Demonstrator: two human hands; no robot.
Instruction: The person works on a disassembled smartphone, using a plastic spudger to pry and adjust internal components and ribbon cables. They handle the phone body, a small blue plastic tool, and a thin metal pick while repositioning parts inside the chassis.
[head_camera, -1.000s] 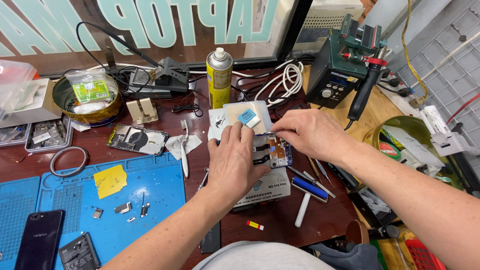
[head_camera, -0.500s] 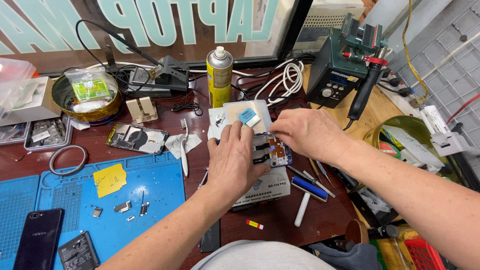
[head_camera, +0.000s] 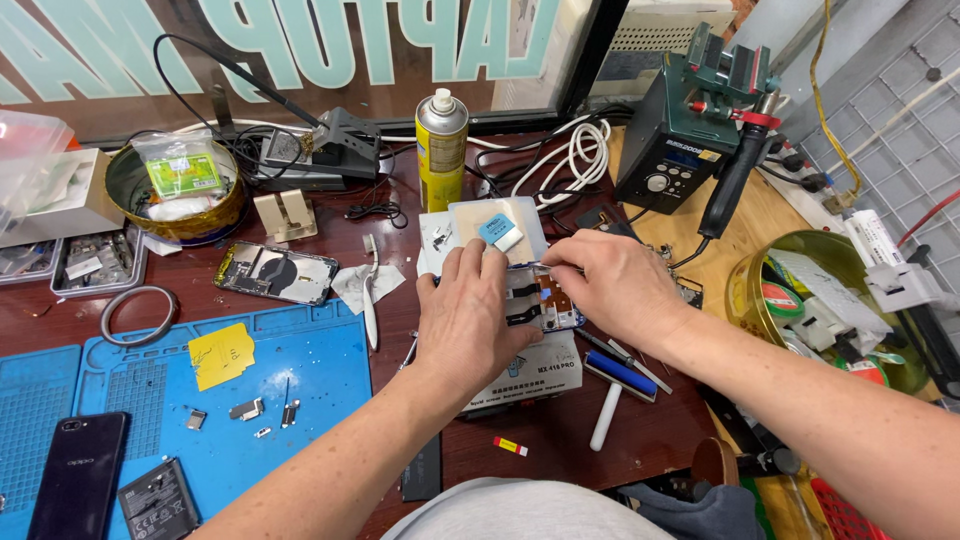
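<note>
An opened phone (head_camera: 545, 305) with its insides showing lies on a white box (head_camera: 530, 372) at the middle of the bench. My left hand (head_camera: 468, 320) lies flat over the phone's left part, fingers pointing away from me. My right hand (head_camera: 612, 288) rests on the phone's right part with the fingertips pinched on a thin metal tool near the phone's top edge. A white pad (head_camera: 470, 222) with a small blue block (head_camera: 497, 229) on it lies just beyond the hands.
A yellow spray can (head_camera: 441, 150) stands behind. A second opened phone (head_camera: 277, 272) and tweezers (head_camera: 368, 302) lie left. The blue mat (head_camera: 290, 390) holds small parts, a yellow note, a dark phone (head_camera: 78, 473) and a battery. A hot-air station (head_camera: 690, 140) sits right.
Both hands stay on the opened phone; only slight shifts of the right fingers show.
</note>
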